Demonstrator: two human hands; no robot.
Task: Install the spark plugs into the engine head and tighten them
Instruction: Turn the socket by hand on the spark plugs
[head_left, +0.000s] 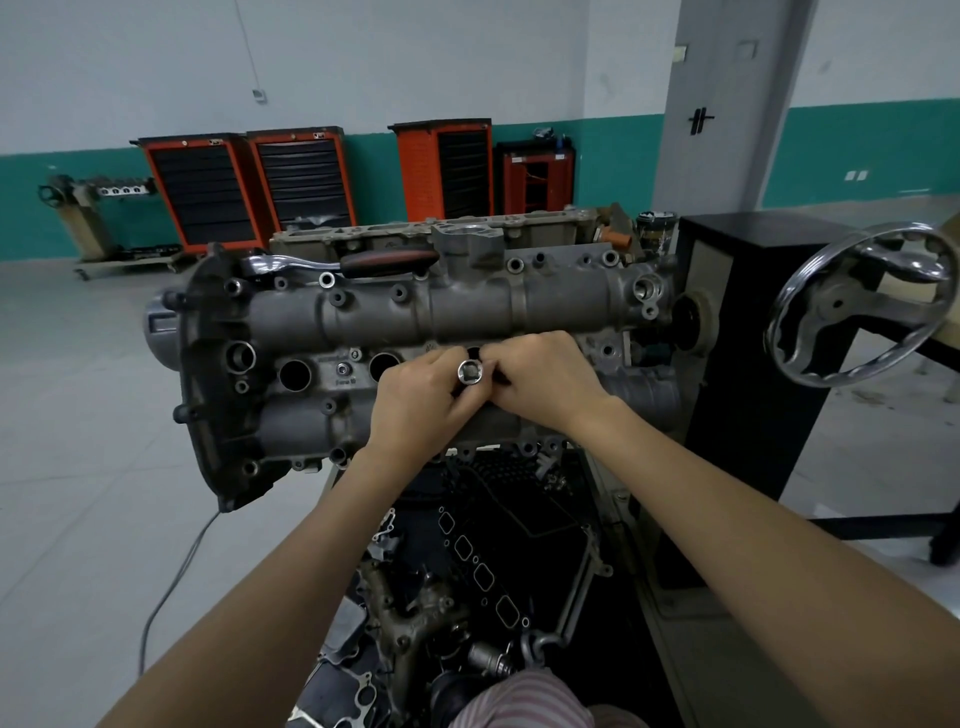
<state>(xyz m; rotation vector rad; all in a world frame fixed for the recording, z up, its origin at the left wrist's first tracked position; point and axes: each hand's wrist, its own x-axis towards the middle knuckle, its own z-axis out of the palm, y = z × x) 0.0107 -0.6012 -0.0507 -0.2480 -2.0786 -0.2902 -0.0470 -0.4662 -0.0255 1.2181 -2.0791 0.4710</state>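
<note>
The grey engine head (467, 306) sits on a stand in front of me, with two open spark plug wells (294, 375) visible at its left half. A chrome socket (470, 371), its square drive end facing me, stands over a well near the middle. My left hand (421, 400) curls its fingers around the socket from the left. My right hand (545, 382) pinches it from the right. No spark plug itself is visible. A ratchet (337, 264) with a red-black handle lies on top of the head at the back.
A chrome hand wheel (857, 306) and black stand column (748, 332) are at the right. Loose engine parts and gaskets fill a tray (467, 571) below the head. Orange tool cabinets (249, 187) line the far wall. A cable (171, 587) runs on the floor at left.
</note>
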